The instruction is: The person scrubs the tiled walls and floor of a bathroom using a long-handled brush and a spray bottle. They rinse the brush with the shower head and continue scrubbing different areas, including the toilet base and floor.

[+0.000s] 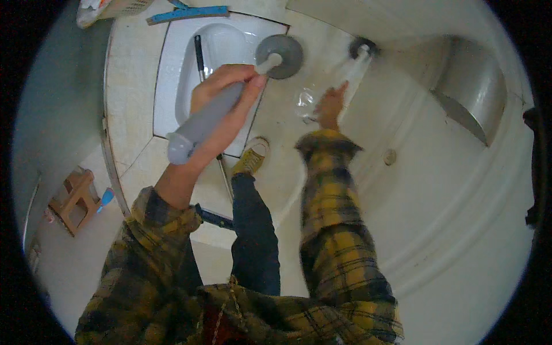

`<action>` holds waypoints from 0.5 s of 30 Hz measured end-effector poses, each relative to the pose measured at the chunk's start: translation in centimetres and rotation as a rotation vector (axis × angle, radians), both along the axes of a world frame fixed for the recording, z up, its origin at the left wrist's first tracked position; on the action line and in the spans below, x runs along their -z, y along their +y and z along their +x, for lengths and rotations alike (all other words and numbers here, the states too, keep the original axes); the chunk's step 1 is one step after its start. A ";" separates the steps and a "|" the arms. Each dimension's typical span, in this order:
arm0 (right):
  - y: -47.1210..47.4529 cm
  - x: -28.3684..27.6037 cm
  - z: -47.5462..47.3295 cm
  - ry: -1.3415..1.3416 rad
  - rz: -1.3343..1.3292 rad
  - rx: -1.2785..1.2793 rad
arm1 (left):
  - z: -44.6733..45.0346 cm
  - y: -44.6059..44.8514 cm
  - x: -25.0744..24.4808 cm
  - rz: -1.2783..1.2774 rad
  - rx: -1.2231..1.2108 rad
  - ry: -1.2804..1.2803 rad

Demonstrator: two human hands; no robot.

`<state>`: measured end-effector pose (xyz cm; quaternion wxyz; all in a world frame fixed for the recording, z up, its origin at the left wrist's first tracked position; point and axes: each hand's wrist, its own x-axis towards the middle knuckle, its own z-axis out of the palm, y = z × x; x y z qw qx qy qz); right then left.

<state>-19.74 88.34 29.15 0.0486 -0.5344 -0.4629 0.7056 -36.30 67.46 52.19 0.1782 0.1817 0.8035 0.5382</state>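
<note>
My left hand [224, 103] grips the thick grey handle of a plunger-like tool [207, 110]. A short pale shaft leads to its round grey head [291, 60], which overlaps the right edge of a white squat toilet [166, 103] in the view. To the right, my blurred right hand [331, 105] has its index finger extended and its other fingers partly hidden; I see nothing held. Beside it are shiny, clear patches [305, 99], either plastic or wet floor. Beyond the finger is a small round black piece with a white part [362, 47], too blurred to name.
A black-gripped metal pole [199, 51] runs across the toilet toward a dark bar [215, 219] by my legs. A blue squeegee [189, 15] lies behind. A curved metal cover [474, 86] projects at right. A brown stool [77, 202] and blue brush [106, 198] stand at left.
</note>
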 end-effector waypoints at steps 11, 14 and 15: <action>3.0 0.9 4.6 -0.281 0.454 -0.212 | 0.0 -2.4 -1.6 -0.138 -0.129 0.119; 1.9 1.0 3.9 -0.166 0.598 -0.451 | 0.4 -0.9 -0.4 -0.078 -0.132 0.023; -0.1 0.1 4.8 -0.415 0.750 -0.777 | 0.4 -0.1 -0.2 -0.049 -0.123 0.031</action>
